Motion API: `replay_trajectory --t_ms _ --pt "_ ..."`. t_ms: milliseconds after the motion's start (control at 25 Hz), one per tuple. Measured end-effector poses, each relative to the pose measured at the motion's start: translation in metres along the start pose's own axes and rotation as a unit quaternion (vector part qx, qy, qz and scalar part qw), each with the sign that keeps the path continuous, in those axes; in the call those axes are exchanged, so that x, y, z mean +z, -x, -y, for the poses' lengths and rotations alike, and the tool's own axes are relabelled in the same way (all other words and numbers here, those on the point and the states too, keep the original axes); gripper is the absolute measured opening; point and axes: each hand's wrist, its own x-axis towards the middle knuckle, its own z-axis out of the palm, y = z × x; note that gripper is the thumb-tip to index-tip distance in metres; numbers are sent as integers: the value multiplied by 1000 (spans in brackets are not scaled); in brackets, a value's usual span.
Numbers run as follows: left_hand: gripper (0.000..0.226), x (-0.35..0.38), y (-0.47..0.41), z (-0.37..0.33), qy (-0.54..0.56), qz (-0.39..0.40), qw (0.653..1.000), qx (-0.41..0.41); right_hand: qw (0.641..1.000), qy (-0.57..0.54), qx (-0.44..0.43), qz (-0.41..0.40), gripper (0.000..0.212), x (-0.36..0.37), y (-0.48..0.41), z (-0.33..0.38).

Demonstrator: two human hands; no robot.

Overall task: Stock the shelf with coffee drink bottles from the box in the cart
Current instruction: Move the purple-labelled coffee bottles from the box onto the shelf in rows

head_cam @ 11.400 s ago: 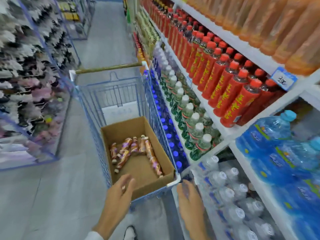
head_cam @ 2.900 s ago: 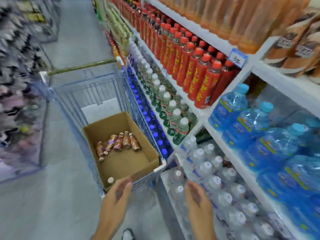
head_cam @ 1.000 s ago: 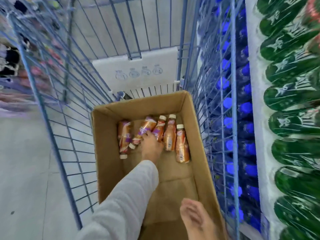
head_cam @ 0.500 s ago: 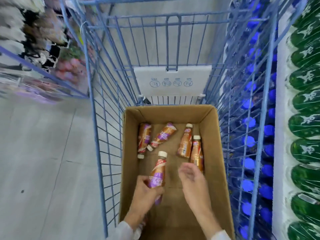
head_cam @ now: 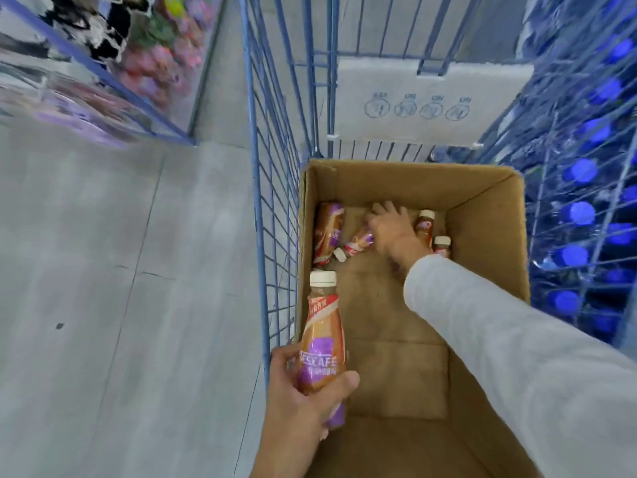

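Observation:
A brown cardboard box (head_cam: 482, 215) sits in the blue wire cart (head_cam: 272, 167). My left hand (head_cam: 303, 391) holds a coffee drink bottle (head_cam: 322, 343) upright over the box's near left corner; it has a white cap and an orange and purple label. My right hand (head_cam: 393, 229) reaches to the box's far end, fingers spread, touching a tilted bottle (head_cam: 356, 243). Another bottle (head_cam: 327, 232) lies to the left of it. Two more bottles (head_cam: 425, 225) (head_cam: 442, 244) show beside my wrist, partly hidden by the sleeve.
To the right of the cart a low shelf holds blue-capped bottles (head_cam: 582, 212). A white flap (head_cam: 420, 101) hangs at the cart's far end. A blue wire rack of soft goods (head_cam: 103, 63) stands at the left across the grey floor.
My left hand has lifted one bottle off the box floor toward me. My right hand has moved forward to the bottles at the far end. The camera has moved closer.

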Motion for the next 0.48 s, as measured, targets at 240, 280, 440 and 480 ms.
replay_trajectory --t_ms 240,280,440,480 --pt "79 -5 4 -10 -27 55 998 -24 1000 -1 8 2 46 21 21 11" --pt "83 -7 6 -12 -33 63 997 -16 999 -36 14 10 43 19 30 14" --pt "77 -20 30 -26 -71 81 994 30 946 -309 93 26 41 -3 111 29" --pt "75 -22 38 -33 -74 87 992 44 902 -416 115 20 38 -6 138 32"
